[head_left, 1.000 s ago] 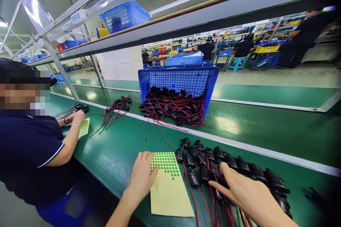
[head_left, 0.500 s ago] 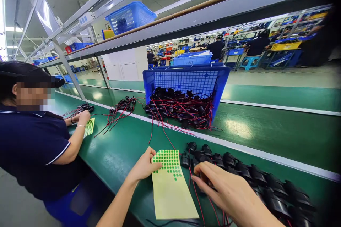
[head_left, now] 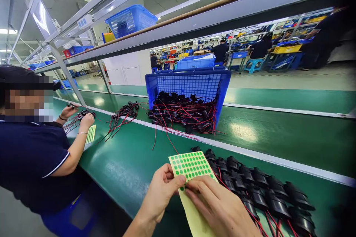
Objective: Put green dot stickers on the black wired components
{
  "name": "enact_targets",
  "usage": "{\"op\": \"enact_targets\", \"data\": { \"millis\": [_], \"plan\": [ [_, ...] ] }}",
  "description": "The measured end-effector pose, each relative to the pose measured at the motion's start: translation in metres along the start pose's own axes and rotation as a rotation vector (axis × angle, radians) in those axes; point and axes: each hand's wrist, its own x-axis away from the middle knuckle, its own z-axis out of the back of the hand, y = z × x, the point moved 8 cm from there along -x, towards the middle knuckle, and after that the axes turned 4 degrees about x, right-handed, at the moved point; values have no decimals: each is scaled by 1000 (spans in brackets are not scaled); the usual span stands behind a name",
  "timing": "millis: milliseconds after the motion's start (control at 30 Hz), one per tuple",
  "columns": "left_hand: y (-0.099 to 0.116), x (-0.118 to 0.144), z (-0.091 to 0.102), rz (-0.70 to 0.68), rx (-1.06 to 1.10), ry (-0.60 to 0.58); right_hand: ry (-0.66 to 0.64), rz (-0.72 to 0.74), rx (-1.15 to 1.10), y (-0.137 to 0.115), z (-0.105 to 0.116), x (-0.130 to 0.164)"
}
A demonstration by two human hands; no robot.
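Note:
My left hand (head_left: pixel 167 189) pinches the left edge of a pale yellow sheet of green round stickers (head_left: pixel 191 164), thumb on its face. Over the lower sticker rows lies my right hand (head_left: pixel 214 200), its thumb and index finger drawn together at the sheet beside my left thumb. Whatever is between those fingertips is hidden. Rows of green dots fill the sheet's upper part, while its lower part is bare backing. Just right of my right hand, black cylindrical parts (head_left: pixel 258 192) with red and black wires lie in rows on the green bench.
A tipped blue crate (head_left: pixel 225 92) full of black wired parts (head_left: pixel 183 113) stands beyond the sheet. Left of it lies a wired pile (head_left: pixel 126 113). At the left a co-worker (head_left: pixel 33 148) handles similar parts beside another sticker sheet (head_left: pixel 91 134). A shelf beam (head_left: pixel 194 22) crosses overhead.
My right hand has moved from the black parts onto the sheet. The sheet has tilted and come nearer my right hand. The co-worker's hands have parted, and their sheet lies on the bench.

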Motion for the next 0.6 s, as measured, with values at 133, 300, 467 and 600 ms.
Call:
{"op": "enact_targets", "data": {
  "millis": [133,300,467,600],
  "plan": [
    [1,5,10,-34,-62,87,35,16,30,-2,3,1],
    [3,9,9,-55,-143,87,41,46,56,-7,-1,5],
    [-4,6,12,-13,-236,55,11,76,29,-10,-5,7],
    [-10,-15,46,-9,-480,80,-20,53,-49,-5,-3,4]
  ]
}}
